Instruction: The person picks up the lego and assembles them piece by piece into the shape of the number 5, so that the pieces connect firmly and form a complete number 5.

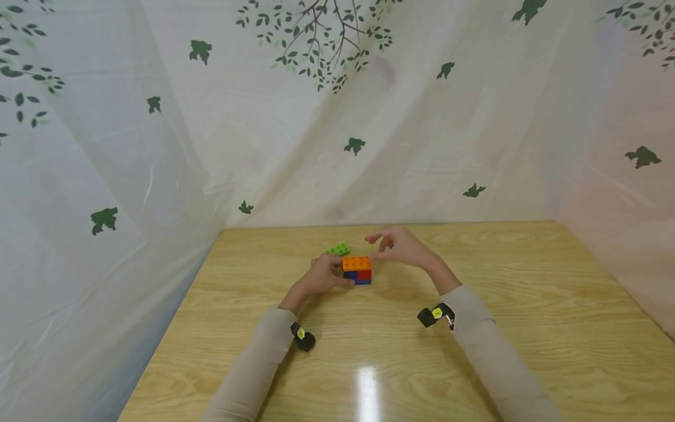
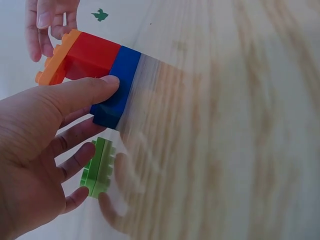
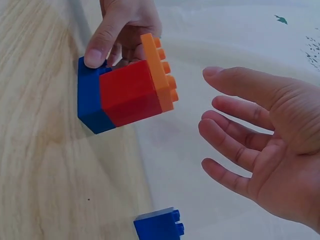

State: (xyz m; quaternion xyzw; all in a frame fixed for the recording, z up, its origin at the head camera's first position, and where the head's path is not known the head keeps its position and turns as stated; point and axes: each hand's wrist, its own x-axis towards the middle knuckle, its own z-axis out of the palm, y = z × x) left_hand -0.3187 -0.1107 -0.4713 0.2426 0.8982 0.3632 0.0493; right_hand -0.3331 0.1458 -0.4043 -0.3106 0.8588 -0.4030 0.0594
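A brick stack stands on the table: orange plate on top, red brick and some blue in the middle, blue brick at the base. The left hand grips its left end, thumb against the blue base in the left wrist view. Just right of the stack hovers the right hand, touching nothing; its fingers are spread and slightly bent in the right wrist view. Behind the left hand lies a green brick, also beyond its fingers in the left wrist view.
A separate blue brick lies beyond the stack on the right hand's side, mostly hidden by that hand in the head view. The wooden table ends at a pale curtain with leaf prints.
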